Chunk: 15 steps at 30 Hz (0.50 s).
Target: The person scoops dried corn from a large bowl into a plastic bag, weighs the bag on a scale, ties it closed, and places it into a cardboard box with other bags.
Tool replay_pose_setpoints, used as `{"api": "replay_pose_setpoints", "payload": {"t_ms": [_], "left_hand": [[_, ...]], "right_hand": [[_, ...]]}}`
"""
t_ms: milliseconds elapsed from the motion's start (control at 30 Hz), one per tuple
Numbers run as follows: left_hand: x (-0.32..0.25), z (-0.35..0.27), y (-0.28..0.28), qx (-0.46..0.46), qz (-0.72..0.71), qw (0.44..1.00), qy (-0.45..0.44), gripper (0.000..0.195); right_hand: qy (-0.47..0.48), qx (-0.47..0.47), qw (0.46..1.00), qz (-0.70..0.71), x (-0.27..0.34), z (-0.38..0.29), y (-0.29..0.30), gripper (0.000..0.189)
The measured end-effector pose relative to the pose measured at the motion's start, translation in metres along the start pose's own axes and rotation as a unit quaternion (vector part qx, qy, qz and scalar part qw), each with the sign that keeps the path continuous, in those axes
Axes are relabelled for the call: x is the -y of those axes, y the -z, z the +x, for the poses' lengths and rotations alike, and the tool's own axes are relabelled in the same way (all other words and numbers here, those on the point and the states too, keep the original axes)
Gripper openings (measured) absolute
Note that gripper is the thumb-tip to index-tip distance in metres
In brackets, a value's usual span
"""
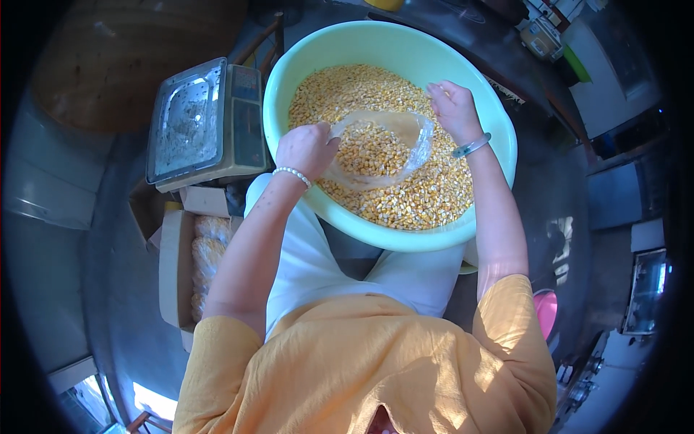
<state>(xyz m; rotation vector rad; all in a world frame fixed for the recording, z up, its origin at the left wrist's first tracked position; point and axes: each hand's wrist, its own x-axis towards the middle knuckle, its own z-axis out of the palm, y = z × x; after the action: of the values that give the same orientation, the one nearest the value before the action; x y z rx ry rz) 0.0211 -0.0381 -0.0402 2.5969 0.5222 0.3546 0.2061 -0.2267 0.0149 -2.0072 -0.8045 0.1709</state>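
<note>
A large pale green plastic basin [374,35] rests at my knees, partly filled with dried corn kernels [423,203]. Within it lies a clear plastic bag [423,144], its mouth spread wide, with kernels inside. My left hand [306,149] grips the left edge of the bag's mouth between thumb and fingers. Above the kernels, right of the bag, is my right hand [452,108] with its fingers curled and blurred; whether it holds any kernels cannot be made out.
Left of the basin stands a weighing scale [190,125] with a metal tray. Below it, a cardboard box [176,268] holds clear bags of corn kernels [207,255]. A wooden chair [279,35] is behind the scale. Something pink [545,312] shows beside my right sleeve.
</note>
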Motion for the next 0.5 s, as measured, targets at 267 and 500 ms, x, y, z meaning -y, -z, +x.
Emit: {"api": "replay_pose_setpoints", "payload": {"t_ms": [267, 500], "left_hand": [[0.006, 0.001, -0.005, -0.018, -0.008, 1.000, 0.006, 0.019], [0.003, -0.001, -0.001, -0.004, -0.003, 1.000, -0.009, 0.016]], "right_hand": [[0.081, 0.270, 0.912, -0.297, 0.018, -0.010, -0.086, 0.026], [-0.042, 0.178, 0.915, -0.359, -0.027, 0.008, -0.078, 0.028]]}}
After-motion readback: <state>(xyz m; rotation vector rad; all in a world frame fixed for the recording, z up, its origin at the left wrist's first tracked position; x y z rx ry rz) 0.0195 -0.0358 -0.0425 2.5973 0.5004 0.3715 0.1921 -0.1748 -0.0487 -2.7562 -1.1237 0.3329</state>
